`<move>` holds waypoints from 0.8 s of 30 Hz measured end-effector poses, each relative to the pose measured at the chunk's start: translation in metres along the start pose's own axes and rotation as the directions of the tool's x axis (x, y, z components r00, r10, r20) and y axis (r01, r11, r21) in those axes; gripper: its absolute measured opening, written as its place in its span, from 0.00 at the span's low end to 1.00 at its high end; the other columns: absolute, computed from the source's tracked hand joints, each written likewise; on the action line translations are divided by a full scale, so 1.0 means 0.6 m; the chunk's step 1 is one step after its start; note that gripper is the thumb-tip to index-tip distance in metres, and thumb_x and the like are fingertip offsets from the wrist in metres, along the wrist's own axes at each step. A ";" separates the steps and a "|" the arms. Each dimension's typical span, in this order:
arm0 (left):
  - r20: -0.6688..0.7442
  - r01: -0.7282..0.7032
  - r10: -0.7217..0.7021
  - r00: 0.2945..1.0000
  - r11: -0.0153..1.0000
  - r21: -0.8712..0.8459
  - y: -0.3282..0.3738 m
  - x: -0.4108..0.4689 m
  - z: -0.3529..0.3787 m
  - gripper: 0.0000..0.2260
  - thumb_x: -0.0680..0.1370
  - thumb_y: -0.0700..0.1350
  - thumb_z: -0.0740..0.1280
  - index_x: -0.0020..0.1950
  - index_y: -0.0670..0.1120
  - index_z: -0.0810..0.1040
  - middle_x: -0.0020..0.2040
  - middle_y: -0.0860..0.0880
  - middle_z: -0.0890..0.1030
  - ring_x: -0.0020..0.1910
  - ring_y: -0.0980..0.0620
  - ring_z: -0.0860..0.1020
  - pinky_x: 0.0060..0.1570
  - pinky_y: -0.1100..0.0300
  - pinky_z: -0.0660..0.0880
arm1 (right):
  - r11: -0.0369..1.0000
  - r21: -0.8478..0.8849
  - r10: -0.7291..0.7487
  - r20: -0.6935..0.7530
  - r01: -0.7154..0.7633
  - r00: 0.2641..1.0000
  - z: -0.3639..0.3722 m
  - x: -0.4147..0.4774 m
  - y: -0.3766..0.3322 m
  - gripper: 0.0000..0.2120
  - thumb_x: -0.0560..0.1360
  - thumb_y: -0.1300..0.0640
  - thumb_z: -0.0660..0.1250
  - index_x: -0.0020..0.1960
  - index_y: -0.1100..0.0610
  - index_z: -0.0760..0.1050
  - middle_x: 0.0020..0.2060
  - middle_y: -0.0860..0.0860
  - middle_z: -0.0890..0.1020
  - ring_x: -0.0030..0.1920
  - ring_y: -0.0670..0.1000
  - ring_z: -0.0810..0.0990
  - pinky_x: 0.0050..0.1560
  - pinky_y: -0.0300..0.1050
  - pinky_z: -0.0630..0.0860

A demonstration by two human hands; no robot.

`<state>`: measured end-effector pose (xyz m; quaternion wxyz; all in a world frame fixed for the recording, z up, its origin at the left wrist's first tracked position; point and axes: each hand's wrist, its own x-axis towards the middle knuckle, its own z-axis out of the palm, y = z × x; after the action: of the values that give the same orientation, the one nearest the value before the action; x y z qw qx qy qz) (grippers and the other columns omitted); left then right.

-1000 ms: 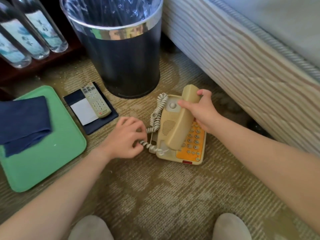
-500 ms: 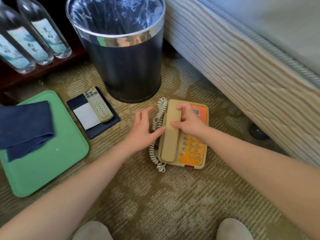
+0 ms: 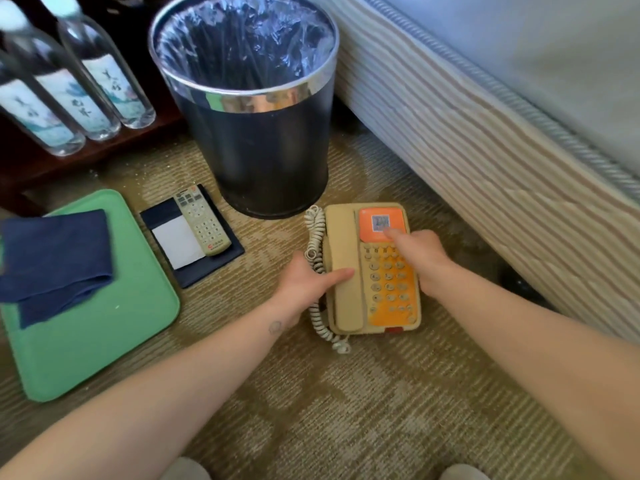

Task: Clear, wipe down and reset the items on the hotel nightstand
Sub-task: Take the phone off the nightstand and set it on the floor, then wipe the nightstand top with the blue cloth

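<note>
A beige telephone [image 3: 346, 244] with an orange keypad lies flat on the carpet, its handset seated in the cradle and its coiled cord [image 3: 315, 226] along the left side. My left hand [image 3: 304, 285] grips the phone's left edge, thumb across the handset. My right hand [image 3: 422, 258] holds the right edge, thumb on the orange panel. A folded navy cloth [image 3: 55, 258] rests on a green tray [image 3: 104, 341] at the left. A remote control [image 3: 202, 220] lies on a dark notepad folder [image 3: 176, 244] between tray and phone.
A black lined waste bin [image 3: 256, 133] stands just behind the phone. Three water bottles [image 3: 114, 81] stand on a dark wooden shelf [image 3: 69, 161] at the upper left. The bed's side [image 3: 485, 133] runs along the right. My feet [image 3: 187, 469] show at the bottom edge.
The handset went from lifted in my right hand down onto the cradle. Both hands then shifted to the phone's two sides, and the phone turned straighter on the carpet.
</note>
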<state>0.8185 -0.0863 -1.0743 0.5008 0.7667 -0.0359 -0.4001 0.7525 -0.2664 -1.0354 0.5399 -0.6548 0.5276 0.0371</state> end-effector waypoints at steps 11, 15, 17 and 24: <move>0.066 -0.087 0.079 0.995 0.988 0.131 0.008 -0.013 -0.097 0.25 0.76 0.55 0.71 0.70 0.51 0.69 0.62 0.55 0.76 0.61 0.56 0.75 0.63 0.56 0.73 | 0.602 -0.539 -0.663 0.072 0.589 0.745 0.041 -0.023 -0.096 0.15 0.79 0.57 0.63 0.65 0.53 0.75 0.58 0.51 0.78 0.60 0.52 0.76 0.56 0.43 0.70; -0.195 -0.205 0.223 0.955 0.973 0.109 -0.018 -0.029 -0.226 0.11 0.79 0.46 0.68 0.60 0.55 0.73 0.50 0.55 0.80 0.47 0.53 0.81 0.53 0.57 0.77 | 0.192 -0.447 -0.697 0.564 0.874 0.442 0.133 -0.096 -0.163 0.09 0.79 0.58 0.61 0.54 0.49 0.78 0.47 0.43 0.80 0.49 0.45 0.76 0.51 0.43 0.70; -0.361 -0.228 0.237 0.902 0.971 0.068 -0.026 -0.034 -0.297 0.10 0.79 0.40 0.67 0.56 0.53 0.74 0.44 0.54 0.79 0.39 0.55 0.80 0.47 0.60 0.76 | 0.073 -0.407 -0.530 0.758 0.910 0.382 0.195 -0.130 -0.196 0.10 0.80 0.56 0.60 0.55 0.48 0.78 0.46 0.43 0.80 0.49 0.46 0.77 0.52 0.45 0.72; -0.818 0.030 -0.089 0.568 0.996 -0.087 -0.061 -0.073 -0.505 0.15 0.78 0.39 0.66 0.64 0.41 0.70 0.60 0.42 0.73 0.58 0.43 0.76 0.59 0.53 0.72 | 0.171 -0.415 -0.251 0.859 0.893 0.447 0.439 -0.241 -0.331 0.12 0.79 0.56 0.61 0.61 0.51 0.77 0.56 0.50 0.80 0.60 0.53 0.76 0.57 0.44 0.72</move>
<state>0.9729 0.1757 -1.0239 0.4709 0.8491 0.2387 -0.0166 0.9713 -0.0036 -0.9224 0.2376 -0.9259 -0.0990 0.2764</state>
